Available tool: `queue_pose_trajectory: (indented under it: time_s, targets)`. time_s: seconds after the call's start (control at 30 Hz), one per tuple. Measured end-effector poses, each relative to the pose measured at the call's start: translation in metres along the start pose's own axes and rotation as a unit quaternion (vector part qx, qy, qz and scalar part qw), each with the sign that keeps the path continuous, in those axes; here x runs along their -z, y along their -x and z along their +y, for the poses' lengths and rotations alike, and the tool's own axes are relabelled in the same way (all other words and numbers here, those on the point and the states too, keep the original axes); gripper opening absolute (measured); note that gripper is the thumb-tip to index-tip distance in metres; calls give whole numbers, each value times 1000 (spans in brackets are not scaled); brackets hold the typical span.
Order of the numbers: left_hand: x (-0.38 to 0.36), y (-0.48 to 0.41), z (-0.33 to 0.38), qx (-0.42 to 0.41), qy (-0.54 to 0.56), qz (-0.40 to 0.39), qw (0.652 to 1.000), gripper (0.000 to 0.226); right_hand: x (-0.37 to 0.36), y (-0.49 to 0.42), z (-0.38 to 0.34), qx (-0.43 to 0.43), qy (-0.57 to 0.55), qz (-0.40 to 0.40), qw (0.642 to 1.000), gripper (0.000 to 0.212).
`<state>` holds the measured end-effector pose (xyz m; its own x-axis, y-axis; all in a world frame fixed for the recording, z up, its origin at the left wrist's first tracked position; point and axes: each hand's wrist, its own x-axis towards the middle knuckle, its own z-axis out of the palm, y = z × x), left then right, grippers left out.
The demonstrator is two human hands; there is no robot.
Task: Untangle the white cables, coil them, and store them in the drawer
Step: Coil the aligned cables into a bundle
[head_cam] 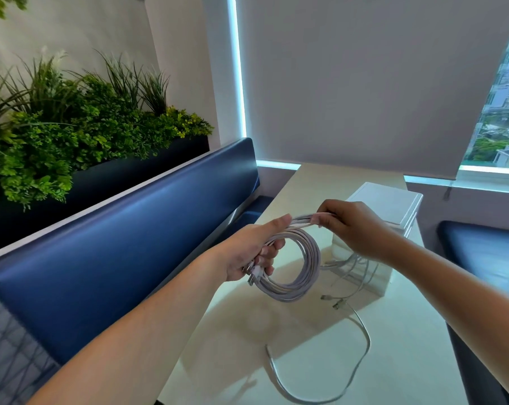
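Beside the drawer unit [386, 207], the coil [298, 276] is gripped by the left hand [252, 254], pinched atop by the right hand [354, 228] — loops should be laid equal, untwisted.

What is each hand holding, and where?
The white cable coil: left hand grips its left side at the plugs; right hand pinches its top.

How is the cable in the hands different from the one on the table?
The coiled cable is wound in round loops; the loose cable sprawls in one curve. The left hand and right hand hold the coiled cable up; the loose cable lies on the table. Both are white.
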<state>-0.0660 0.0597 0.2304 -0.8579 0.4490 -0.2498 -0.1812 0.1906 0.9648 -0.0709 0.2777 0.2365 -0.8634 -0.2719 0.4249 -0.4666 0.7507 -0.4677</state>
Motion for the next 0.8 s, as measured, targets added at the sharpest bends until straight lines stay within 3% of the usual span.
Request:
queue_pose_trajectory:
  time_s: [0.3, 0.47, 0.6, 0.73, 0.8]
  targets:
    - [-3, 5, 2, 15, -71, -27, 997, 50, 10, -10, 1, 42, 66, 9, 997, 30]
    - [3, 2, -1, 3, -34, 6, 999, 45, 1, -1, 7, 67, 51, 16, 996, 39]
    - [5, 0, -2, -11, 15, 32, 999, 57, -10, 8, 10, 90, 36, 33, 995, 42]
    - [5, -3, -2, -13, 25, 56, 998, 54, -21, 14, 15, 64, 6, 25, 998, 41]
    - [5, -5, -2, -21, 27, 71, 997, 49, -28, 17, 18, 31, -60, 3, 998, 29]
